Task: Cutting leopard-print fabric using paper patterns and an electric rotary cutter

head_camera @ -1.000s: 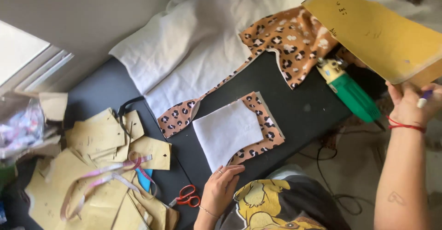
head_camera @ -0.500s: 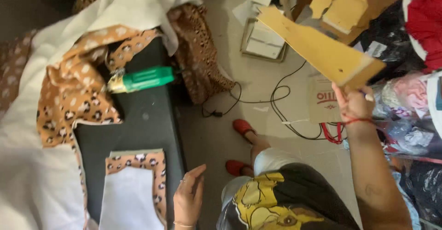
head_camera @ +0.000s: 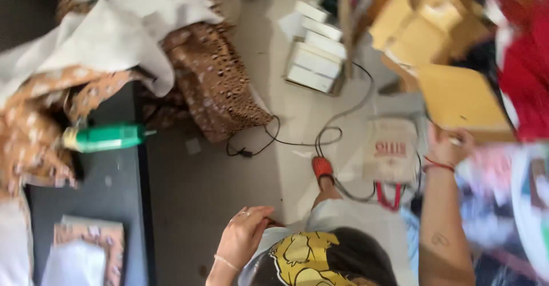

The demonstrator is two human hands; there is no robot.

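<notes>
The yellow cardboard pattern piece (head_camera: 460, 100) is held up at the right side, over the cluttered floor, near a stack of similar cardboard pieces (head_camera: 423, 28). The right hand (head_camera: 449, 146) closes on its lower edge. The left hand (head_camera: 246, 234) hangs loosely open, empty, above the lap. A green tool (head_camera: 103, 138) lies on the dark table (head_camera: 120, 206).

The person wears a dark shirt (head_camera: 320, 257) with a large yellow cartoon print on the front, and light shorts (head_camera: 354, 217) below it. Both arms are bare, without sleeves. The left hand (head_camera: 243, 237) has a ring on one finger and a thin bracelet at the wrist. The right hand (head_camera: 449, 146) has a red thread band around the wrist, and a small mark, possibly a tattoo, on the forearm. One foot wears a red shoe (head_camera: 322, 167).
</notes>
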